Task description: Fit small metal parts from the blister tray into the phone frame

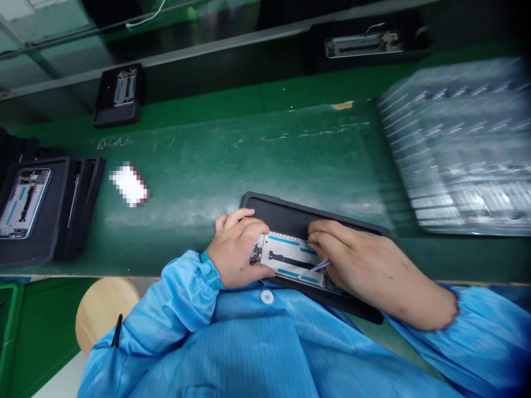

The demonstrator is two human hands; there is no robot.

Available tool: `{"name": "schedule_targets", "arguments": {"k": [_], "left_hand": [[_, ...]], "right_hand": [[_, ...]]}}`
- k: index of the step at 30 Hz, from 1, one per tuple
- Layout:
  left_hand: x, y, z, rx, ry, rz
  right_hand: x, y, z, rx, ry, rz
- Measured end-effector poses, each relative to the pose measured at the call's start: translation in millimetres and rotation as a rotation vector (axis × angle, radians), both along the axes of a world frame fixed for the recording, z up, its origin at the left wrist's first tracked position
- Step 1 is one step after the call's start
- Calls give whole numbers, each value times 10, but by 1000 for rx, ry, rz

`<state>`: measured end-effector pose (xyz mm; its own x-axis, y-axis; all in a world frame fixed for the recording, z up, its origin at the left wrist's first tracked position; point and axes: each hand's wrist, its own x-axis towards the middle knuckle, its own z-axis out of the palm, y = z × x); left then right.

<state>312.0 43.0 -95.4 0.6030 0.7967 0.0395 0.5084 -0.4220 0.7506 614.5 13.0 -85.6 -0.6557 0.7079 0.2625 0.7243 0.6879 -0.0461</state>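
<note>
A silver phone frame (290, 253) with blue adhesive strips and a black flex cable lies on a black tray (282, 213) at the table's front edge. My left hand (238, 251) grips the frame's left end, thumb along the near edge and fingers at the far edge. Over the frame's right part is my right hand (357, 265), its fingers closed round metal tweezers (317, 268). The tips of the tweezers point left, at the near blue strip; whether they touch it I cannot tell. My right hand hides the frame's right end.
At left, black trays (58, 210) are piled up with a phone frame on top. Stacked clear plastic trays (464, 149) stand at right. Farther back are another black tray (102, 113) and a phone frame (357, 47). A blurred white item (130, 185) lies on the green table.
</note>
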Motion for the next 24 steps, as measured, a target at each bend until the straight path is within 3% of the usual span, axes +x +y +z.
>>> {"name": "schedule_targets", "arguments": {"k": [19, 24], "left_hand": [[9, -5, -12, 21, -7, 14], [4, 9, -10, 4, 7, 7]], "right_hand": [[-79, -2, 34, -23, -33, -36], [42, 58, -39, -214, 178, -93]]}}
